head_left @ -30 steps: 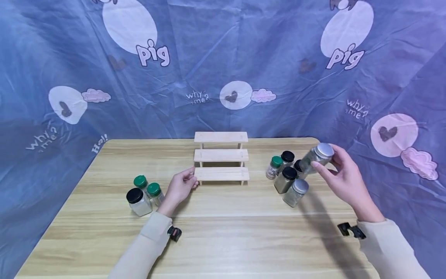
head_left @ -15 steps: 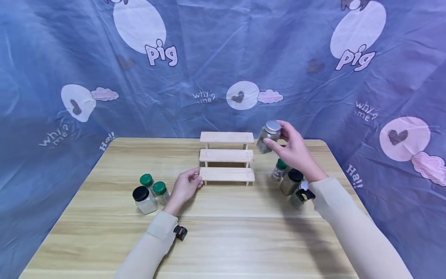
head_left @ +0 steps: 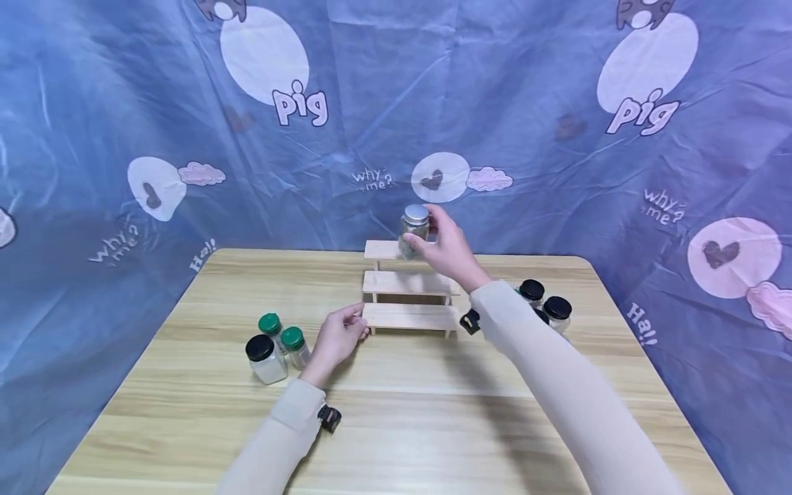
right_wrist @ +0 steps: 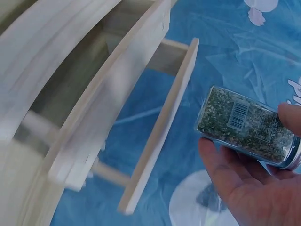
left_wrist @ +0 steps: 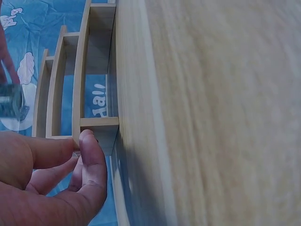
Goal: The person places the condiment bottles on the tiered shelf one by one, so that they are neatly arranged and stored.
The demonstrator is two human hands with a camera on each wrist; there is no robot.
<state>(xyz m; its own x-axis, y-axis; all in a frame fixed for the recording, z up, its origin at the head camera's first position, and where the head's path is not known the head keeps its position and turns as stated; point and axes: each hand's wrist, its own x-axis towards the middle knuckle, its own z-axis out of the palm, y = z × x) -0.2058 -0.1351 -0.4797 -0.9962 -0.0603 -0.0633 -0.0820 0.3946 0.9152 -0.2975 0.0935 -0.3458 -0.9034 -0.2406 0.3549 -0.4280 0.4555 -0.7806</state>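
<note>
Pinching a glass spice jar point(head_left: 413, 237) by its sides, the right hand point(head_left: 447, 249) holds it above the top step of the wooden rack point(head_left: 410, 284). Glass: rigid, smooth, breakable; grip mid-body. The left hand point(head_left: 337, 338) pinches the rack's lowest step on the worktop point(head_left: 396, 412).

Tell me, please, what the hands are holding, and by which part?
The right hand holds a silver-lidded spice jar by its glass sides; the left hand pinches the wooden rack at its lowest step's corner.
</note>
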